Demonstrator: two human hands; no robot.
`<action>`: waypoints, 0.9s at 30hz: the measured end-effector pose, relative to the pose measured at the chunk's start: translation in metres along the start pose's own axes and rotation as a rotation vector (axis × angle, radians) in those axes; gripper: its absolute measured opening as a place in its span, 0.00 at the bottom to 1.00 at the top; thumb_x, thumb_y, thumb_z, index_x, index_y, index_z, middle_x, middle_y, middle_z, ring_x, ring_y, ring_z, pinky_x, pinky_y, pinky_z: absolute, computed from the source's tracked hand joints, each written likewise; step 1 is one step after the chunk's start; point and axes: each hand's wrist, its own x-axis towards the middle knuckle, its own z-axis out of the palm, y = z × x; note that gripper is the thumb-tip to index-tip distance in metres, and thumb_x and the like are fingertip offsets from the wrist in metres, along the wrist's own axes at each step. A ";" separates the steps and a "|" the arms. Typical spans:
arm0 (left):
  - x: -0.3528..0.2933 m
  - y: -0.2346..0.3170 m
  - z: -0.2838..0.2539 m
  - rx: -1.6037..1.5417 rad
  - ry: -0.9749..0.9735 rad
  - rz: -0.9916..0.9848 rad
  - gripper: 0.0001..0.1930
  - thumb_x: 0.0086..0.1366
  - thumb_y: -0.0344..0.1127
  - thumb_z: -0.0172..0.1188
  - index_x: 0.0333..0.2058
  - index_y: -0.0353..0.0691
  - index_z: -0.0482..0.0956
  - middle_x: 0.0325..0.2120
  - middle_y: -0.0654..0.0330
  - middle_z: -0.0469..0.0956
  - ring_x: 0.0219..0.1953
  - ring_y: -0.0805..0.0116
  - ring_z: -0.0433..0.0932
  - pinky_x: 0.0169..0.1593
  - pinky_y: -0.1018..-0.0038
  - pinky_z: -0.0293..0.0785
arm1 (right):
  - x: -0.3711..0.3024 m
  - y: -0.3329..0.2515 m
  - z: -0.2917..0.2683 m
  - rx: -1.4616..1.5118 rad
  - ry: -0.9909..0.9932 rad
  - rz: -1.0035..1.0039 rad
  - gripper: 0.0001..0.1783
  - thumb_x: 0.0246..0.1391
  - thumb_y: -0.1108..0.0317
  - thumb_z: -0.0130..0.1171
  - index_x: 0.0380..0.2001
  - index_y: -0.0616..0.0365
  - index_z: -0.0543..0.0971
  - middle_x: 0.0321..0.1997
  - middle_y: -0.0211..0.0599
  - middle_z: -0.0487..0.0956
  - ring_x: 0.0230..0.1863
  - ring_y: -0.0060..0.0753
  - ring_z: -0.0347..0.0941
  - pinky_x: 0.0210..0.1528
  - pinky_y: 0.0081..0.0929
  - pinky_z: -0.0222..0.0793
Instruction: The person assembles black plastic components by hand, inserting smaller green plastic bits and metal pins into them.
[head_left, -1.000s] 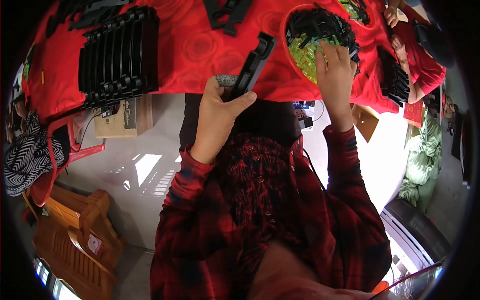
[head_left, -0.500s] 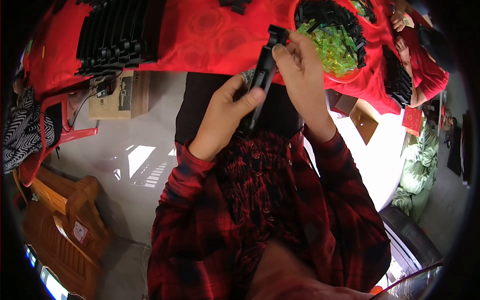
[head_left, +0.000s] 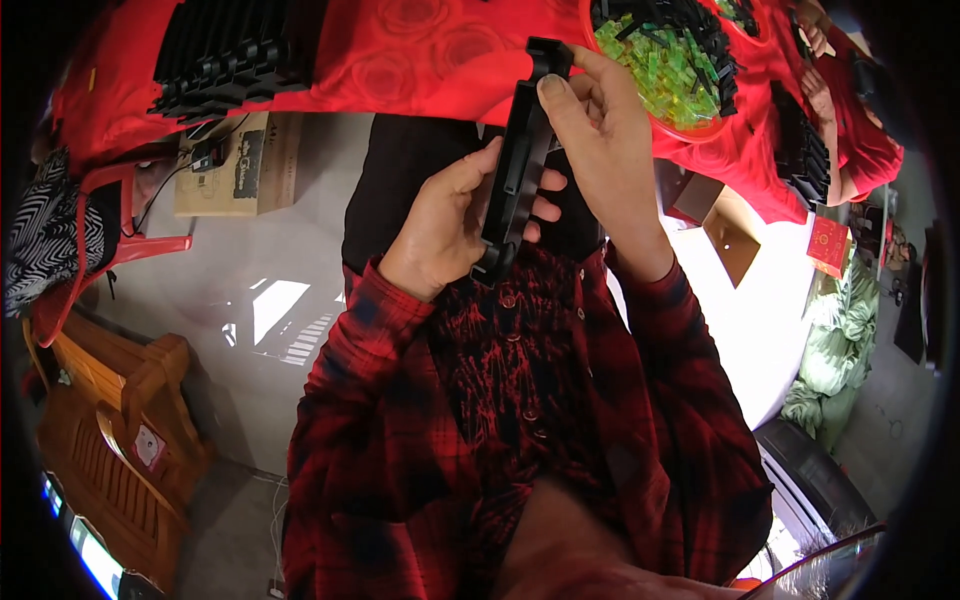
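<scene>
Both hands hold one long black plastic tray-like part (head_left: 515,165), tilted with its far end leaning right, above my lap. My left hand (head_left: 447,215) wraps round its lower half; the fingertips show on the far side. The thumb and fingers of my right hand (head_left: 607,125) pinch its upper end. Ahead on the table, a red basin (head_left: 690,135) holds small translucent yellow-green pieces (head_left: 660,75) and small black pieces (head_left: 700,35). A row of black plastic parts (head_left: 230,60), like the held one, stands at the left of the table.
A red rose-patterned cloth (head_left: 400,80) covers the table. Below it are a cardboard box (head_left: 225,180) at left and an open carton (head_left: 728,240) at right. A red chair (head_left: 100,240) and wooden bench (head_left: 130,430) stand left. At far right another person's hand (head_left: 818,95) is near black parts.
The black part has turned in my hands, so its hollow side shows more. My left thumb has left its face, and my left fingers now show beyond its right edge.
</scene>
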 end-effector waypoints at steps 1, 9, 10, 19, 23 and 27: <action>0.001 -0.002 -0.001 -0.002 0.013 0.011 0.24 0.76 0.49 0.42 0.56 0.34 0.71 0.44 0.51 0.80 0.42 0.61 0.80 0.45 0.67 0.77 | -0.002 -0.002 -0.001 -0.004 -0.016 -0.002 0.26 0.61 0.63 0.61 0.55 0.71 0.69 0.33 0.38 0.77 0.31 0.23 0.75 0.33 0.23 0.72; 0.001 -0.007 -0.002 0.018 0.110 0.093 0.18 0.75 0.41 0.44 0.55 0.35 0.72 0.44 0.54 0.79 0.40 0.63 0.80 0.46 0.68 0.76 | -0.018 0.012 -0.016 -0.352 0.007 -0.381 0.24 0.55 0.66 0.64 0.53 0.63 0.73 0.58 0.50 0.68 0.48 0.43 0.71 0.49 0.36 0.69; 0.001 -0.006 -0.001 0.001 0.119 0.122 0.17 0.75 0.40 0.44 0.54 0.36 0.72 0.44 0.55 0.79 0.41 0.63 0.79 0.47 0.68 0.76 | -0.021 0.009 -0.020 -0.458 -0.045 -0.515 0.24 0.52 0.67 0.65 0.52 0.61 0.74 0.63 0.51 0.64 0.54 0.47 0.67 0.55 0.41 0.65; 0.002 -0.007 0.017 0.110 0.272 0.215 0.13 0.76 0.36 0.44 0.52 0.39 0.73 0.43 0.63 0.77 0.46 0.72 0.75 0.53 0.72 0.72 | -0.035 -0.007 -0.007 -0.745 -0.252 -0.456 0.35 0.40 0.69 0.69 0.55 0.58 0.71 0.73 0.47 0.53 0.66 0.56 0.52 0.66 0.48 0.46; 0.001 -0.006 -0.001 0.168 0.209 0.223 0.15 0.77 0.37 0.42 0.53 0.39 0.72 0.48 0.62 0.75 0.53 0.70 0.73 0.59 0.71 0.68 | -0.030 0.000 0.000 -0.753 -0.262 -0.485 0.30 0.39 0.69 0.67 0.49 0.65 0.72 0.69 0.52 0.56 0.67 0.56 0.53 0.67 0.53 0.46; 0.002 -0.010 -0.002 0.169 0.231 0.255 0.15 0.77 0.37 0.42 0.53 0.39 0.72 0.48 0.62 0.75 0.53 0.71 0.73 0.59 0.71 0.68 | -0.029 0.001 0.002 -0.736 -0.317 -0.471 0.29 0.38 0.70 0.67 0.48 0.66 0.72 0.69 0.50 0.56 0.67 0.55 0.54 0.68 0.55 0.45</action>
